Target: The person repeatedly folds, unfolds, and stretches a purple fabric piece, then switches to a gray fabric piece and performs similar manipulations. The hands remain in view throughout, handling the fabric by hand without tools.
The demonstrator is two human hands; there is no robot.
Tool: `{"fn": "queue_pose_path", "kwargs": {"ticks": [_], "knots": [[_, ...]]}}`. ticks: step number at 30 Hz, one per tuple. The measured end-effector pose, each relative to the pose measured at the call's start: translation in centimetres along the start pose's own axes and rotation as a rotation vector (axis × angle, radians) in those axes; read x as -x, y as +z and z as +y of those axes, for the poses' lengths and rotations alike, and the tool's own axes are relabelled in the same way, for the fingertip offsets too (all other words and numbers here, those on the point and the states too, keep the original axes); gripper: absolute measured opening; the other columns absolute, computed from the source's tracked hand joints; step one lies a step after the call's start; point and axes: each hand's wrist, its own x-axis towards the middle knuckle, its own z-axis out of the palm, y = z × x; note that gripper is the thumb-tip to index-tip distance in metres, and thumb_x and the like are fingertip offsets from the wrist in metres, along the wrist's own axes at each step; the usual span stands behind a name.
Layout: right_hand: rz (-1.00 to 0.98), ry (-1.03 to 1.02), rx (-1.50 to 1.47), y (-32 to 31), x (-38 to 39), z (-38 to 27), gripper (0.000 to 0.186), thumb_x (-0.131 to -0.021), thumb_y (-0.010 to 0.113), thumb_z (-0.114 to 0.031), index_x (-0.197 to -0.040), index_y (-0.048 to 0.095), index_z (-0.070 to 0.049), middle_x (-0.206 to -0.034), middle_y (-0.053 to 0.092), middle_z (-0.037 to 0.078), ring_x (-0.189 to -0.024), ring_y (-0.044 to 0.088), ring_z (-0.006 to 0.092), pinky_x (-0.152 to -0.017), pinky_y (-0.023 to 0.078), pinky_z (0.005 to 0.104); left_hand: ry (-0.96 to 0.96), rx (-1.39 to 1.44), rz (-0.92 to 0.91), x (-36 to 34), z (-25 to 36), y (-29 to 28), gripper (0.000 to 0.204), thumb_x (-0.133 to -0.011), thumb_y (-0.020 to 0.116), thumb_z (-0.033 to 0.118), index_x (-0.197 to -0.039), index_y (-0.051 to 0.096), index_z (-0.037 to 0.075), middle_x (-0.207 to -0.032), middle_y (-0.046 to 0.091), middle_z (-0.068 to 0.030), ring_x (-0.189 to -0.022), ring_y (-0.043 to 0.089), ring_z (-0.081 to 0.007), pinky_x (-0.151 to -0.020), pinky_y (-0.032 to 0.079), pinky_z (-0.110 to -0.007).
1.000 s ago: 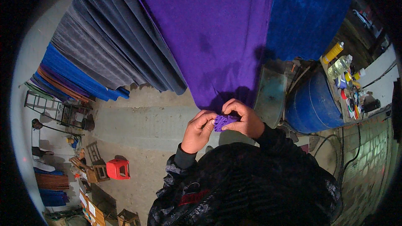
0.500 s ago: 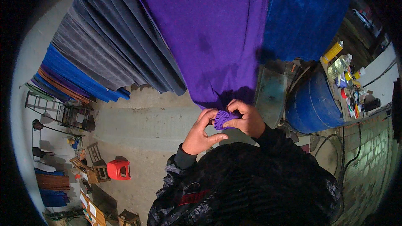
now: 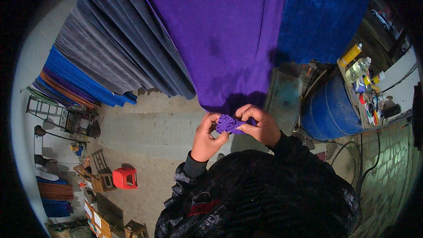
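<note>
Both hands grip a gathered, rippled bunch of purple fabric [image 3: 226, 124] at the bottom of the long hanging purple cloth [image 3: 216, 31]. My left hand [image 3: 208, 135] curls around the bunch's left end, fingers at its edge and thumb just beneath it. My right hand [image 3: 261, 127] pinches the right part, thumb across the front and index finger bent over the top.
Grey cloths [image 3: 123, 44] and blue cloths [image 3: 321, 17] hang alongside. A red stool [image 3: 125, 177] and wooden chairs [image 3: 103, 180] stand lower left. At right are a blue barrel [image 3: 328, 110], a shelf with bottles [image 3: 358, 69], a metal trough [image 3: 284, 101] and hoses [image 3: 361, 158].
My left hand has shifted slightly up and left with the purple bunch, which now shows more of its folds stretched sideways. My right hand has moved a little rightward.
</note>
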Motion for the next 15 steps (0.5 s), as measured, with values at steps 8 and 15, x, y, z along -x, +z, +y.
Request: {"fn": "queue_pose_path", "kwargs": {"ticks": [8, 15], "knots": [[0.035, 0.101, -0.086, 0.24, 0.14, -0.68, 0.028, -0.085, 0.082, 0.002, -0.102, 0.06, -0.004, -0.098, 0.066, 0.007, -0.093, 0.064, 0.0163, -0.084, 0.051, 0.0333, -0.072, 0.054, 0.068, -0.17, 0.17, 0.07, 0.045, -0.086, 0.067, -0.008, -0.128, 0.054, 0.0, -0.117, 0.06, -0.0045, -0.11, 0.062, -0.0132, -0.1, 0.05, -0.029], [-0.015, 0.233, -0.094, 0.49, 0.13, -0.8, 0.029, -0.086, 0.082, 0.001, -0.103, 0.059, -0.005, -0.094, 0.062, 0.003, -0.084, 0.058, 0.0106, -0.075, 0.048, 0.0305, -0.057, -0.007, 0.12, -0.08, 0.21, 0.12, 0.047, -0.086, 0.067, -0.008, -0.13, 0.054, -0.001, -0.117, 0.062, -0.0051, -0.109, 0.064, -0.0135, -0.099, 0.051, -0.03]]}}
